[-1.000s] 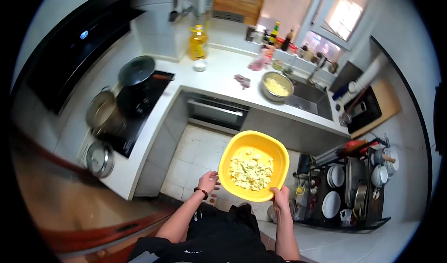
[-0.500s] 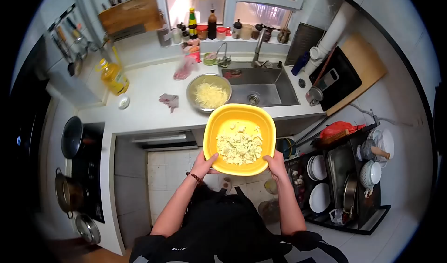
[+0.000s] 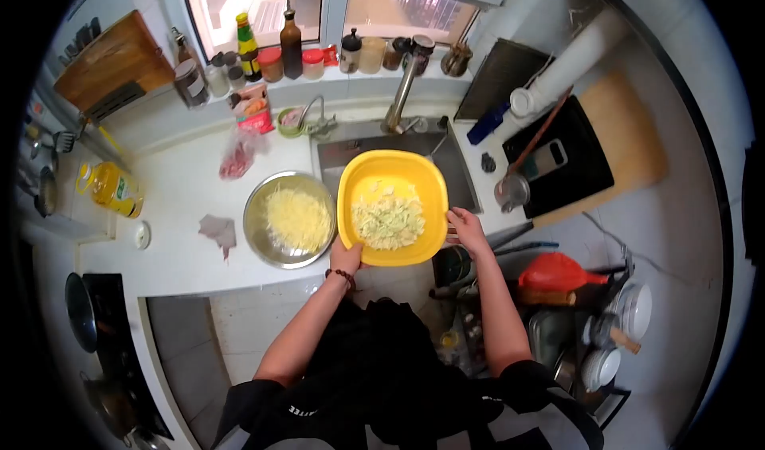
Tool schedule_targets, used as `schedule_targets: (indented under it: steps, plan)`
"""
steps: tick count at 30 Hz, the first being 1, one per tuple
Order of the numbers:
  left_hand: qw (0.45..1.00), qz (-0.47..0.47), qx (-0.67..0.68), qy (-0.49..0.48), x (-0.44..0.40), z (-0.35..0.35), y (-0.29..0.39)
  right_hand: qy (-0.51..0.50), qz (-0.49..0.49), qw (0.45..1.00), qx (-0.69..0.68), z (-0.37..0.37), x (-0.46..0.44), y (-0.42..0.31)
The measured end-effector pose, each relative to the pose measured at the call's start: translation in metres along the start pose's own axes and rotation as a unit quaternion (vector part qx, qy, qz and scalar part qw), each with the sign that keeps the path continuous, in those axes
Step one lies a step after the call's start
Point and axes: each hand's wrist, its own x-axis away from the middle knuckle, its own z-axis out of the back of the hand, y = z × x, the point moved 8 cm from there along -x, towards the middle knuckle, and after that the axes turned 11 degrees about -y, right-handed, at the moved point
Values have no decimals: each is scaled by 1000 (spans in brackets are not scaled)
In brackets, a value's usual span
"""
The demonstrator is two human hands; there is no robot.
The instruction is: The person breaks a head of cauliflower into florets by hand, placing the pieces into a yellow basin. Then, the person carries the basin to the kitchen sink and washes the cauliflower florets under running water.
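A yellow plastic basin (image 3: pixel 434 187) with chopped pale-green and white pieces (image 3: pixel 389 220) in it hangs over the front of the sink (image 3: pixel 466 183). My left hand (image 3: pixel 347 257) grips its lower left rim, thumb on top. At the right side of the basin is my right hand (image 3: pixel 466 231), its fingers against the wall and partly hidden below the rim. Just left of the basin, a steel bowl (image 3: pixel 256 235) of pale yellow shreds (image 3: pixel 299 219) stands on the white counter (image 3: pixel 179 251).
A grey cloth (image 3: pixel 217 233), a bag of meat (image 3: pixel 237 159) and an oil bottle (image 3: pixel 111 188) sit on the counter. The faucet (image 3: pixel 401 95) rises behind the sink. Jars and bottles (image 3: pixel 291 45) line the windowsill. A dish rack (image 3: pixel 550 326) stands low right, the stove (image 3: pixel 119 330) at left.
I have come nearer the counter, and the yellow basin has moved forward over the sink. The view has shifted right. Both hands stay at the basin, the right one slightly higher on its side.
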Motion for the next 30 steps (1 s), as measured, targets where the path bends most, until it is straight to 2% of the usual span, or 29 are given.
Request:
schedule_targets:
  steps: [1,2,4,6,8,10,11,12,14,16,20,22,26,28,30]
  plan:
    - [998,-40,-32,32,-31,10,-15,16,45,994,102,25,-46,3]
    - [998,-31,-29,36,-41,5,-10,26,80,976,202,41,-77,6]
    - [995,50,-9,81,-56,-2,-6,15,54,980,193,44,-111,-19]
    - [995,51,-8,91,-88,1,-16,19,107,945,308,42,-150,-53]
    - [993,24,-8,119,-121,13,-45,-31,63,932,355,32,-200,-84]
    - [987,68,-41,138,-128,6,-31,-21,166,872,461,16,-253,-109]
    - [981,71,-60,168,-136,7,-39,-30,189,858,476,10,-277,-115]
    - [974,98,-26,204,-121,-9,-5,-40,212,845,489,1,-302,-120]
    - [967,105,5,231,-132,-7,-20,-48,162,806,568,-16,-331,-133]
    - [964,96,19,248,-143,-4,-21,-50,191,761,618,-25,-358,-133]
    - [960,68,92,255,-158,-9,-16,-94,189,731,649,-30,-387,-114]
    - [957,76,91,266,-161,-8,-17,-108,129,772,613,-26,-376,-117]
    - [963,49,114,238,-177,-11,-16,-86,166,754,629,-27,-357,-113]
    - [957,60,100,267,-170,-15,-5,-44,352,754,552,-44,-317,-138]
    - [957,45,107,266,-178,-12,-15,-154,390,789,450,-85,-291,-123]
